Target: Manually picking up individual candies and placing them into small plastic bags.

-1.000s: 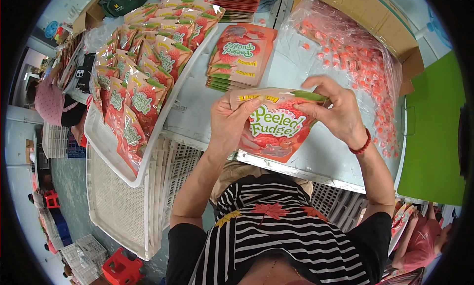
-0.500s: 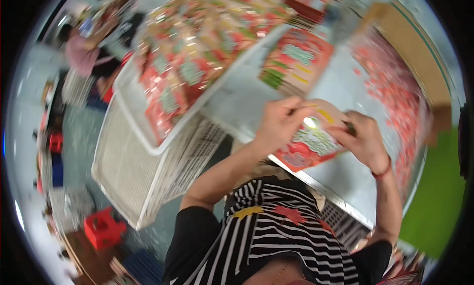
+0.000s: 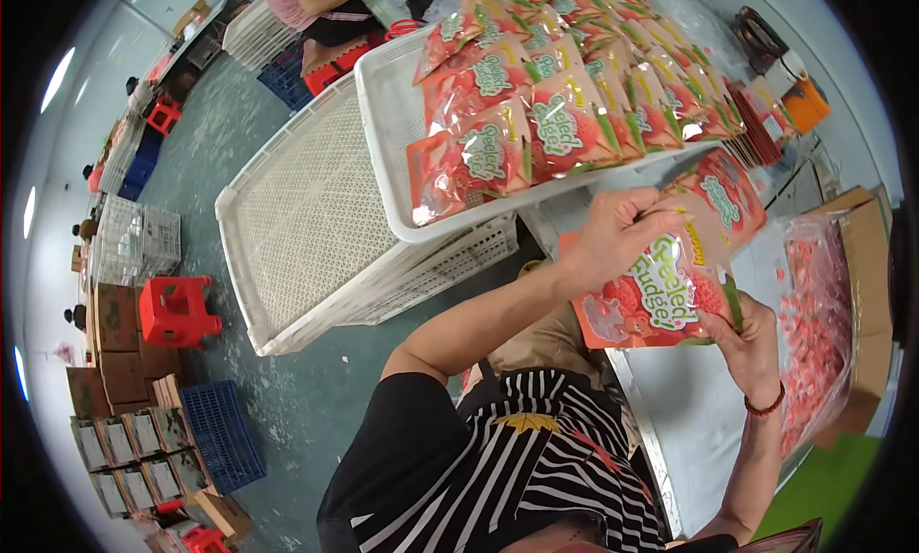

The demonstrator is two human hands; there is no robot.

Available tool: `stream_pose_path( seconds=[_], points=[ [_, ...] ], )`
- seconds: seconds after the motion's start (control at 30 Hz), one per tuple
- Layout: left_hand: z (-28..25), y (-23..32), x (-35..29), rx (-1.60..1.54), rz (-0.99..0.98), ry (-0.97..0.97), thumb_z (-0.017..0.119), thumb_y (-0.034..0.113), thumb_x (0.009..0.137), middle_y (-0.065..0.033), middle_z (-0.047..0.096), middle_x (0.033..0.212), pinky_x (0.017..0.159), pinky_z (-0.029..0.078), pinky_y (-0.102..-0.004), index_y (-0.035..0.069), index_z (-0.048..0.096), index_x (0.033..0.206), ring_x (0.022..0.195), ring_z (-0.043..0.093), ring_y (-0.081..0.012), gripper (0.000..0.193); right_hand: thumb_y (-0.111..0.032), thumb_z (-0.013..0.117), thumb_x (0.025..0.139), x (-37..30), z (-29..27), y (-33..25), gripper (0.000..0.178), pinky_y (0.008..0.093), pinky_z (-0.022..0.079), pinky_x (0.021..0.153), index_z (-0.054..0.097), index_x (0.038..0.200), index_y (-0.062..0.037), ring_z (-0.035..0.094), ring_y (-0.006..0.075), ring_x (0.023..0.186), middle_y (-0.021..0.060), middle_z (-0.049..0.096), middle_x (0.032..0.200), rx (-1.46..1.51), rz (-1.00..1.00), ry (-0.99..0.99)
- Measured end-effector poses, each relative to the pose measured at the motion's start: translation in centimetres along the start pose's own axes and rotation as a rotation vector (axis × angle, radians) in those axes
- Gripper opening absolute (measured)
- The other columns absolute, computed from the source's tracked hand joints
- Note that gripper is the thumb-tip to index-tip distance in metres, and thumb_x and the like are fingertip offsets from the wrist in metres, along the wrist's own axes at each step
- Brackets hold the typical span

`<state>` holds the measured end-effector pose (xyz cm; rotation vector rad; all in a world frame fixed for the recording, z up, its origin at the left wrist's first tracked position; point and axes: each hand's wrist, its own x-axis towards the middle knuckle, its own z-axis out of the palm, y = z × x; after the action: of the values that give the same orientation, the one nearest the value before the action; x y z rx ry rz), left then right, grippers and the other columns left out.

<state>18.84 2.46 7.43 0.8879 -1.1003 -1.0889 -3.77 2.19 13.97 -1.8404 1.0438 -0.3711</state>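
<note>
A white tray (image 3: 392, 98) holds shiny red bags (image 3: 565, 122), while left fingers (image 3: 651, 229) and right fingers (image 3: 722, 333) pinch one pouch (image 3: 661, 290).

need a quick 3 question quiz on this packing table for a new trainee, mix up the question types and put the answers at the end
1. Multiple choice: what do the left hand and the right hand both hold?
a) a red stool
b) a printed pouch
c) a blue crate

2. True or false: the beaded bracelet is on the right wrist.

3. Fill in the colour: many glossy pouches lie in a ____ tray.

Key: 1. b; 2. true; 3. white
</note>
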Motion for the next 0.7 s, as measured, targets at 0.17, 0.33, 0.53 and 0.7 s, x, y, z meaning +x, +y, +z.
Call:
stream_pose_path(
  seconds=[0.17,0.33,0.53,0.7],
  points=[
    [-5.8,3.0,0.4,0.11,0.228,0.102,0.067,0.011,0.083,-0.0017,0.056,0.091,0.068,0.042,-0.0216,-0.001,0.058,0.1,0.081,0.052,-0.0065,0.023,-0.006,0.062,0.087,4.1,2.9,-3.8,0.018,0.0223,0.05,0.07,0.06,0.103,0.0036,0.059,0.0062,0.075,0.0016,0.065,0.085,0.172,-0.05,-0.033],
    [-9.1,4.5,-3.0,0.84,0.597,0.253,0.08,0.025,0.07,-0.0173,0.041,0.13,0.1,0.036,-0.0386,-0.001,0.031,0.135,0.121,0.043,-0.0294,0.086,-0.007,0.061,0.088,8.9,5.5,-8.1,0.022,0.0208,0.047,0.067,0.06,0.108,0.0015,0.057,0.0043,0.077,0.0001,0.064,0.092,0.297,-0.125,0.089],
    [-12.9,2.0,-1.5,0.866,0.349,0.503,0.081,0.021,0.06,-0.0269,0.017,0.145,0.109,0.025,-0.0457,-0.004,0.012,0.141,0.135,0.021,-0.0412,0.11,-0.01,0.061,0.089,15.3,10.3,-13.0,0.024,0.0191,0.045,0.067,0.059,0.11,0.0017,0.054,0.0022,0.08,0.0003,0.063,0.092,0.193,-0.411,-0.055],
    [-19.9,2.2,0.2,0.819,0.277,0.633,0.06,-0.011,0.068,-0.0187,0.043,0.136,0.092,0.044,-0.0343,0.008,0.025,0.142,0.114,0.052,-0.0325,0.084,-0.014,0.062,0.088,19.3,15.2,-12.8,0.022,0.0219,0.045,0.063,0.06,0.104,0.001,0.055,0.0044,0.072,-0.0002,0.062,0.08,0.456,-0.38,-0.088]
  ],
)
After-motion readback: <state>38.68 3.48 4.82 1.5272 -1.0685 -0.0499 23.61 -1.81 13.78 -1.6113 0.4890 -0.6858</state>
